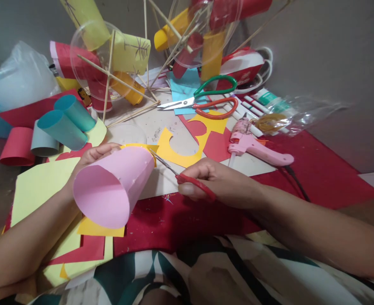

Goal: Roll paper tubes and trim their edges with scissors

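My left hand (94,154) is closed around the far side of a pink paper cone-like tube (136,169), whose wide open end faces me. Part of that hand is hidden behind the tube. At the tube's narrow end, a yellow-orange paper piece (154,149) sticks out past the edge. My right hand (202,180) grips small red-handled scissors (196,186). Their blades meet the yellow paper at the tube's rim. Beyond them lies a yellow paper offcut (187,157) with a round cut-out.
Large scissors (187,103) with green and red handles lie behind. At right rests a pink glue gun (257,148) with a cord. Blue paper tubes (62,131) stand at left. Stick-and-cup pinwheel structures (109,74) rise at the back. Pale yellow sheets (37,190) lie under my left arm.
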Demonstrator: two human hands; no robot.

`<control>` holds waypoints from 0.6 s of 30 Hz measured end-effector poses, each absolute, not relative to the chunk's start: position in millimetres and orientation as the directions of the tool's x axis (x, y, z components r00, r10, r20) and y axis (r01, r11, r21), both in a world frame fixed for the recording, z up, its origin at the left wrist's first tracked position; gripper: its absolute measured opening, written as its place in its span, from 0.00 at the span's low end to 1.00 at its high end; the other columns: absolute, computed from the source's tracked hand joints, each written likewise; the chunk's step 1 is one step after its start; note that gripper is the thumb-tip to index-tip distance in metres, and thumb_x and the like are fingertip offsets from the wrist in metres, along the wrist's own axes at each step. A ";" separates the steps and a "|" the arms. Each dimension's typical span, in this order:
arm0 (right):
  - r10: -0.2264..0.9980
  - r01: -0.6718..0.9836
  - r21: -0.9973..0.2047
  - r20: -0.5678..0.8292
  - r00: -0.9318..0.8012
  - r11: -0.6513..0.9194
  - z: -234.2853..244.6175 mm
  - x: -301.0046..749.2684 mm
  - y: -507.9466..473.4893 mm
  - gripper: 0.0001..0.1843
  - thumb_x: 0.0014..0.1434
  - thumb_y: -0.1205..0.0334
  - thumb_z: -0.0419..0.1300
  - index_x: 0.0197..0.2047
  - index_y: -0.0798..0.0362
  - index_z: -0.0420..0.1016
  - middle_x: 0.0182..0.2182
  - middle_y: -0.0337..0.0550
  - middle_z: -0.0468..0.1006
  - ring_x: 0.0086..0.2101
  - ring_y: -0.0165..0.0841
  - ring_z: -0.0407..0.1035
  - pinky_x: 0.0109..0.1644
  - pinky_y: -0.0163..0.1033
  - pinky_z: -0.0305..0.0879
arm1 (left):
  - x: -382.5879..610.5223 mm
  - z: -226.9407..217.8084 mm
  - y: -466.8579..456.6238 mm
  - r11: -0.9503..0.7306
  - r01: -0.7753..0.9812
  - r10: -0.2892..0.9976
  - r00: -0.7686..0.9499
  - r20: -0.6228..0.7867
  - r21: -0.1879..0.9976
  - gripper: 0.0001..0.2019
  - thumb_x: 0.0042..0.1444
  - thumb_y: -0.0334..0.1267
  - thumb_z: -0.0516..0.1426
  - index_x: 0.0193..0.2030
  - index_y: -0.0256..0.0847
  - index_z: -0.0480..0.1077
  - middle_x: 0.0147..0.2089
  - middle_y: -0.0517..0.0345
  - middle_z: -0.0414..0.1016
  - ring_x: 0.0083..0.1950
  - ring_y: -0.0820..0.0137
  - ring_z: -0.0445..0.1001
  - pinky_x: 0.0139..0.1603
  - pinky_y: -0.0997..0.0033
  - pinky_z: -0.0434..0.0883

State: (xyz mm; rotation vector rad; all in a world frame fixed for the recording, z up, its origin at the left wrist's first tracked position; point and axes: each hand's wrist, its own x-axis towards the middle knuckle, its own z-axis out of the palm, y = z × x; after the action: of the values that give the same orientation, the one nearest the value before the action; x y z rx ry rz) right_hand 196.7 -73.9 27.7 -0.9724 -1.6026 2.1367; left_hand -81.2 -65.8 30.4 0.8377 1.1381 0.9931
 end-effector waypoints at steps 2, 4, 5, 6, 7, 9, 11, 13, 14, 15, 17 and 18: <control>0.595 0.163 -0.926 -0.346 -0.726 -0.340 27.8 196.6 -74.1 0.35 0.48 0.38 0.70 0.18 0.52 0.52 0.17 0.29 0.49 0.19 0.20 0.43 0.22 0.32 0.37 | -80.2 31.5 -65.9 0.345 -0.201 0.938 0.100 -0.331 0.917 0.11 0.48 0.40 0.71 0.34 0.37 0.80 0.32 0.62 0.79 0.29 0.75 0.74 0.31 0.79 0.71; 0.596 0.172 -0.925 -0.353 -0.721 -0.339 27.7 196.5 -74.2 0.35 0.48 0.39 0.70 0.18 0.51 0.52 0.17 0.29 0.49 0.19 0.20 0.42 0.22 0.32 0.37 | -79.2 32.5 -66.6 0.355 -0.200 0.935 0.086 -0.345 0.913 0.12 0.47 0.41 0.72 0.34 0.37 0.80 0.32 0.61 0.80 0.28 0.76 0.74 0.30 0.80 0.71; 0.599 0.175 -0.925 -0.354 -0.718 -0.337 27.6 196.3 -74.1 0.35 0.49 0.39 0.70 0.18 0.51 0.52 0.17 0.29 0.49 0.19 0.20 0.42 0.22 0.32 0.37 | -78.8 32.8 -67.2 0.362 -0.195 0.932 0.086 -0.352 0.912 0.12 0.46 0.41 0.72 0.34 0.37 0.80 0.32 0.61 0.80 0.28 0.76 0.74 0.29 0.80 0.71; 0.600 0.179 -0.926 -0.354 -0.717 -0.332 27.5 196.1 -74.0 0.35 0.49 0.39 0.70 0.18 0.51 0.52 0.17 0.29 0.49 0.19 0.20 0.43 0.22 0.32 0.37 | -78.4 33.1 -67.8 0.368 -0.187 0.930 0.091 -0.357 0.911 0.13 0.46 0.42 0.72 0.35 0.37 0.80 0.32 0.60 0.80 0.28 0.76 0.74 0.29 0.80 0.71; 0.601 0.183 -0.928 -0.353 -0.717 -0.325 27.3 196.0 -73.9 0.35 0.49 0.39 0.70 0.17 0.51 0.52 0.17 0.29 0.49 0.19 0.20 0.43 0.22 0.32 0.37 | -77.9 33.3 -68.5 0.376 -0.178 0.926 0.101 -0.363 0.910 0.14 0.45 0.43 0.72 0.35 0.37 0.80 0.32 0.60 0.80 0.29 0.75 0.74 0.29 0.80 0.71; 0.601 0.192 -0.931 -0.349 -0.719 -0.311 26.7 195.7 -73.6 0.34 0.49 0.39 0.70 0.18 0.52 0.53 0.17 0.29 0.50 0.20 0.21 0.43 0.23 0.33 0.37 | -76.2 33.7 -70.0 0.392 -0.161 0.919 0.120 -0.376 0.906 0.15 0.45 0.44 0.72 0.36 0.37 0.81 0.31 0.60 0.79 0.29 0.74 0.75 0.29 0.79 0.72; 0.601 0.201 -0.933 -0.347 -0.720 -0.297 25.7 195.5 -73.2 0.33 0.50 0.40 0.69 0.18 0.52 0.53 0.17 0.29 0.50 0.20 0.21 0.44 0.23 0.33 0.38 | -72.9 34.7 -71.4 0.408 -0.136 0.911 0.125 -0.392 0.903 0.15 0.44 0.45 0.73 0.35 0.38 0.81 0.28 0.62 0.78 0.27 0.76 0.74 0.27 0.80 0.72; 0.599 0.212 -0.934 -0.348 -0.721 -0.289 24.7 195.3 -73.0 0.33 0.50 0.41 0.69 0.18 0.52 0.54 0.17 0.29 0.51 0.20 0.21 0.44 0.23 0.33 0.38 | -68.2 36.2 -72.8 0.405 -0.101 0.912 0.109 -0.395 0.909 0.17 0.37 0.45 0.76 0.32 0.39 0.81 0.27 0.63 0.78 0.25 0.77 0.73 0.26 0.82 0.72; 0.597 0.218 -0.934 -0.349 -0.722 -0.283 24.3 195.3 -73.0 0.32 0.51 0.41 0.69 0.18 0.52 0.55 0.17 0.29 0.51 0.20 0.21 0.44 0.23 0.33 0.38 | -65.8 37.1 -73.5 0.403 -0.085 0.913 0.099 -0.395 0.911 0.18 0.33 0.45 0.77 0.30 0.39 0.81 0.27 0.62 0.79 0.25 0.77 0.74 0.25 0.83 0.72; 0.595 0.223 -0.934 -0.350 -0.724 -0.279 24.1 195.2 -73.0 0.32 0.51 0.41 0.69 0.18 0.52 0.55 0.17 0.29 0.51 0.21 0.21 0.44 0.24 0.33 0.38 | -63.7 37.9 -74.2 0.407 -0.074 0.912 0.092 -0.400 0.910 0.19 0.29 0.45 0.78 0.29 0.40 0.81 0.27 0.61 0.80 0.26 0.77 0.74 0.26 0.83 0.72; 0.591 0.230 -0.937 -0.345 -0.729 -0.264 24.4 195.2 -72.9 0.32 0.51 0.41 0.68 0.18 0.53 0.55 0.18 0.29 0.51 0.21 0.22 0.44 0.24 0.33 0.39 | -61.1 38.9 -75.6 0.428 -0.085 0.902 0.090 -0.421 0.900 0.20 0.26 0.43 0.78 0.28 0.40 0.82 0.28 0.60 0.81 0.26 0.75 0.76 0.26 0.82 0.73; 0.590 0.233 -0.939 -0.340 -0.733 -0.251 24.8 195.1 -72.8 0.32 0.51 0.41 0.68 0.19 0.53 0.55 0.18 0.29 0.51 0.21 0.22 0.44 0.24 0.33 0.39 | -60.9 39.0 -76.1 0.446 -0.098 0.894 0.098 -0.438 0.889 0.19 0.27 0.42 0.78 0.28 0.40 0.82 0.28 0.60 0.81 0.25 0.75 0.76 0.26 0.81 0.74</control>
State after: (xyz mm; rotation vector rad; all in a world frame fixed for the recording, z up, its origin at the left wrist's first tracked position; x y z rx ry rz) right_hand 195.1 -72.8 24.8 -1.0010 -1.7451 2.0754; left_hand -60.9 -76.1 39.0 0.8199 1.2548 0.8714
